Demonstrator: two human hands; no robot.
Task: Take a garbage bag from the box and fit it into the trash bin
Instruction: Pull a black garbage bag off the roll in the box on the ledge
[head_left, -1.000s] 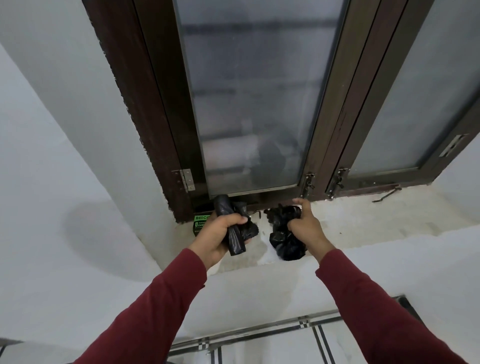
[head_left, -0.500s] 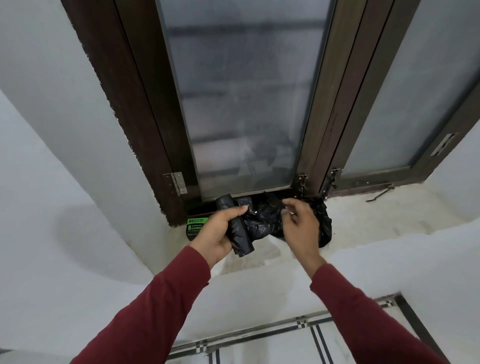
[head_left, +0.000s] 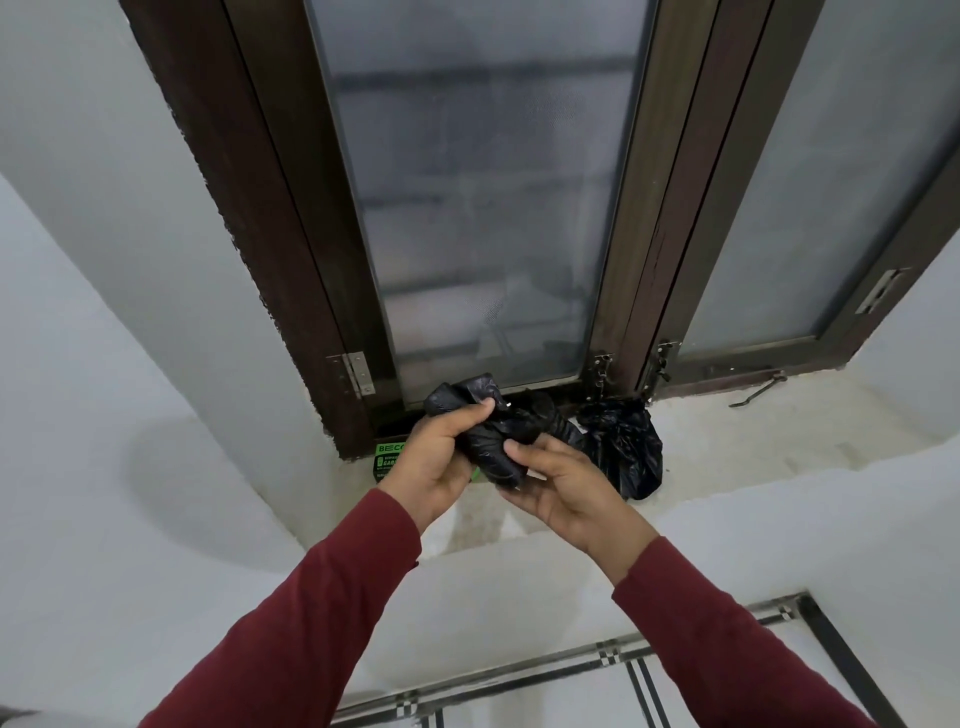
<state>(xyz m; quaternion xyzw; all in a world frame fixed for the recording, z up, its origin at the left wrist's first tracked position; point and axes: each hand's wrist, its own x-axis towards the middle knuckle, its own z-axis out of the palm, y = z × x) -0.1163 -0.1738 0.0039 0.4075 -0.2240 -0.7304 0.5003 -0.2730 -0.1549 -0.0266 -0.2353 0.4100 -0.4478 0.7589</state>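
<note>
A roll of black garbage bags (head_left: 491, 439) is held over the window sill. My left hand (head_left: 441, 457) grips its upper end, thumb and fingers closed on the plastic. My right hand (head_left: 563, 486) cups the roll's lower end from below, fingers curled on it. From the roll a loosened black bag (head_left: 626, 447) trails to the right and rests crumpled on the sill. The green and black bag box (head_left: 389, 457) lies on the sill behind my left hand, mostly hidden. No trash bin is in view.
A dark wooden window frame (head_left: 291, 218) with frosted panes stands right behind the hands. The pale stone sill (head_left: 753, 441) runs to the right, with a metal stay hook (head_left: 756, 392) lying on it. White walls close in on the left; tiled floor with dark stripes shows below.
My right hand has let go of the loose bag, which now lies on the sill, and has come left and down to hold the roll's lower end. The left hand kept its grip.
</note>
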